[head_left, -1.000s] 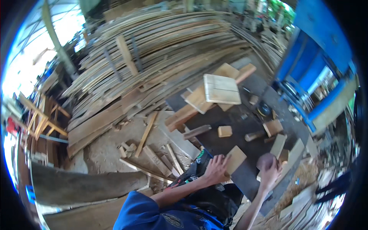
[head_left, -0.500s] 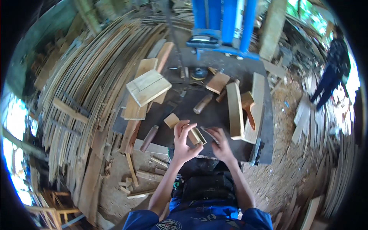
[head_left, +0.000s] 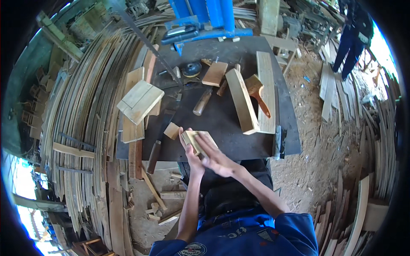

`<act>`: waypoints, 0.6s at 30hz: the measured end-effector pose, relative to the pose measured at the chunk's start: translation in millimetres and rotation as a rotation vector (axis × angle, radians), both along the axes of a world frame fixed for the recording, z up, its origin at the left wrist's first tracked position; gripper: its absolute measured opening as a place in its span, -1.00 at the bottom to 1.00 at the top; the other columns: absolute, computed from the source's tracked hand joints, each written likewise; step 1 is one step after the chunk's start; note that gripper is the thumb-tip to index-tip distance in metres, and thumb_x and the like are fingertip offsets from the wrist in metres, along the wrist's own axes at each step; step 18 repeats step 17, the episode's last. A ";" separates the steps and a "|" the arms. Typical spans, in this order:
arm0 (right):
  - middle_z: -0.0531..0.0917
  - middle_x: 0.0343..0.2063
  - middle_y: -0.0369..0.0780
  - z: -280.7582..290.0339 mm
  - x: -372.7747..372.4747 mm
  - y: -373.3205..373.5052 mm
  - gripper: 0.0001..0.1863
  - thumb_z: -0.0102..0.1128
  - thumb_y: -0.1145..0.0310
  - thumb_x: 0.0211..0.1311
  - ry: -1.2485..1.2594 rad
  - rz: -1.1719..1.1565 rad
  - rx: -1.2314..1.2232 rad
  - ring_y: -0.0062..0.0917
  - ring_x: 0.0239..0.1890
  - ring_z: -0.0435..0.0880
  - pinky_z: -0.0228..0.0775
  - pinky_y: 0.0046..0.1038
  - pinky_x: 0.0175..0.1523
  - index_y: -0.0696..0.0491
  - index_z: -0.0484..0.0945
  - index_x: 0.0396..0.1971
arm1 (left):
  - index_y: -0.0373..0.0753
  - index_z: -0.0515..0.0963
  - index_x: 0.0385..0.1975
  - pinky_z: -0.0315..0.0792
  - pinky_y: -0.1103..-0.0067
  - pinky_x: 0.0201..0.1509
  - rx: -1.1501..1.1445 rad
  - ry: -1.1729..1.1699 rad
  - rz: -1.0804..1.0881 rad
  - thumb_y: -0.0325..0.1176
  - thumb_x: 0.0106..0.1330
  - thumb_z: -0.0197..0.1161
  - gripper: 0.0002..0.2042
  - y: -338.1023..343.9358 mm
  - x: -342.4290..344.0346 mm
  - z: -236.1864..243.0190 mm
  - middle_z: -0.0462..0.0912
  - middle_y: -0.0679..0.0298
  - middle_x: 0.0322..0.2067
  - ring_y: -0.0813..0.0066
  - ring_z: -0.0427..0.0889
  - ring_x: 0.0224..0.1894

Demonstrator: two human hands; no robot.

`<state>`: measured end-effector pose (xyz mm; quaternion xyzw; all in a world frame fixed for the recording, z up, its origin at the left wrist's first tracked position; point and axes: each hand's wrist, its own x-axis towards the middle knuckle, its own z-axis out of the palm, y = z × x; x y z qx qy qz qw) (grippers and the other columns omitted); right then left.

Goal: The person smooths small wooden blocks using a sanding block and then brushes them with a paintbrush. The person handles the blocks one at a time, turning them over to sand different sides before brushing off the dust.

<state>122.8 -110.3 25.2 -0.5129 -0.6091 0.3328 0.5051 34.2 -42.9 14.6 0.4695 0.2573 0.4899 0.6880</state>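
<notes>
My left hand (head_left: pixel 194 162) grips a small pale wooden block (head_left: pixel 190 137) just over the near edge of the dark work table (head_left: pixel 239 149). Across the block's top lies my right hand (head_left: pixel 220 163), fingers stretched and pressed together, slightly blurred. Whatever may be under its fingers is hidden. Left of the hands, on the table, are a smaller square wood block (head_left: pixel 171 131) and a long dark-bladed tool with a wooden handle (head_left: pixel 154 157). Farther off lies a round wooden handle (head_left: pixel 202 102). A brush (head_left: pixel 261 106) with a brown handle rests against a thick wooden bar (head_left: pixel 242 102).
A square pale board (head_left: pixel 141 101) sits on planks at the table's left. A reddish block (head_left: pixel 215 74), a black disc (head_left: pixel 191 69) and a blue machine (head_left: pixel 209 15) are farther back. Long stacked strips (head_left: pixel 81 111) fill the left side. A person (head_left: pixel 353 38) stands at the far right.
My hands were apart, the right holding a thin flat piece; now the right lies over the block. The view has shifted, moving the table's things left and up in the picture.
</notes>
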 end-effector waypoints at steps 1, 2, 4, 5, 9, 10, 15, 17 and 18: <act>-0.19 0.27 0.03 20.6 -5.2 -5.6 -0.13 -0.38 -0.27 0.15 0.006 0.051 0.054 -0.16 0.33 -0.30 -0.39 -0.28 0.34 0.13 -0.11 0.25 | -0.09 -0.18 0.28 -0.02 0.35 0.28 -0.034 0.089 0.027 0.06 0.21 -0.13 -0.30 -2.0 3.2 7.8 0.03 0.13 0.22 0.25 0.07 0.25; -0.21 0.28 0.01 32.3 -7.8 -8.2 -0.15 -0.42 -0.26 0.17 0.027 0.089 0.063 -0.18 0.33 -0.31 -0.39 -0.30 0.34 0.11 -0.12 0.26 | -0.10 -0.15 0.26 0.01 0.36 0.27 0.142 0.215 0.043 0.07 0.22 -0.14 -0.32 -2.3 -0.1 4.3 0.03 0.11 0.21 0.24 0.07 0.25; -0.21 0.28 -0.01 -2.2 3.7 -2.2 -0.17 -0.47 -0.25 0.19 0.047 0.041 -0.014 -0.20 0.33 -0.33 -0.40 -0.30 0.34 0.10 -0.14 0.26 | -0.12 -0.10 0.24 0.01 0.36 0.26 0.021 0.058 -0.022 0.07 0.23 -0.16 -0.35 1.3 0.2 2.3 0.05 0.10 0.20 0.22 0.10 0.24; -0.22 0.28 -0.01 -10.6 10.9 2.7 -0.18 -0.48 -0.24 0.20 0.101 -0.042 -0.125 -0.21 0.34 -0.34 -0.41 -0.31 0.34 0.12 -0.16 0.26 | -0.13 -0.08 0.23 0.02 0.36 0.25 0.041 0.052 -0.054 0.07 0.24 -0.18 -0.37 2.7 0.0 3.5 0.07 0.10 0.19 0.22 0.09 0.23; -0.24 0.28 0.02 28.0 -3.5 -5.4 -0.13 -0.55 -0.29 0.17 0.100 -0.018 0.076 -0.22 0.34 -0.35 -0.44 -0.30 0.34 0.14 -0.15 0.25 | -0.14 -0.08 0.22 0.01 0.42 0.26 0.269 0.320 0.012 0.01 0.22 -0.05 -0.35 -1.5 4.3 1.5 0.04 0.14 0.16 0.28 0.07 0.23; -0.29 0.28 -0.01 38.9 -1.5 -7.9 -0.04 -0.60 -0.38 0.09 0.091 0.046 0.067 -0.26 0.34 -0.39 -0.48 -0.28 0.33 0.15 -0.21 0.26 | -0.15 -0.08 0.22 0.00 0.44 0.25 0.514 0.435 0.061 -0.03 0.25 -0.10 -0.39 -3.3 4.3 1.3 0.05 0.13 0.16 0.29 0.07 0.23; -0.28 0.29 -0.04 -8.7 14.1 1.3 -0.12 -0.64 -0.33 0.14 0.236 -0.047 -0.169 -0.27 0.34 -0.41 -0.46 -0.26 0.34 0.06 -0.22 0.27 | -0.16 -0.08 0.22 -0.05 0.37 0.27 0.214 0.232 -0.075 0.03 0.27 -0.23 -0.40 -3.4 7.4 8.5 0.03 0.11 0.17 0.23 0.04 0.25; -0.31 0.29 -0.08 21.8 6.0 -3.1 -0.06 -0.64 -0.41 0.06 0.116 -0.014 -0.005 -0.22 0.33 -0.44 -0.47 -0.21 0.34 0.04 -0.26 0.28 | -0.15 -0.09 0.23 -0.09 0.34 0.29 0.419 0.489 -0.028 0.33 0.15 -0.29 -0.22 1.8 8.5 3.3 -0.06 0.08 0.23 0.17 -0.01 0.27; -0.31 0.29 -0.08 21.8 6.0 -3.1 -0.06 -0.64 -0.41 0.06 0.116 -0.014 -0.005 -0.22 0.33 -0.44 -0.47 -0.21 0.34 0.04 -0.26 0.28 | -0.15 -0.09 0.23 -0.09 0.34 0.29 0.419 0.489 -0.028 0.33 0.15 -0.29 -0.22 1.8 8.5 3.3 -0.06 0.08 0.23 0.17 -0.01 0.27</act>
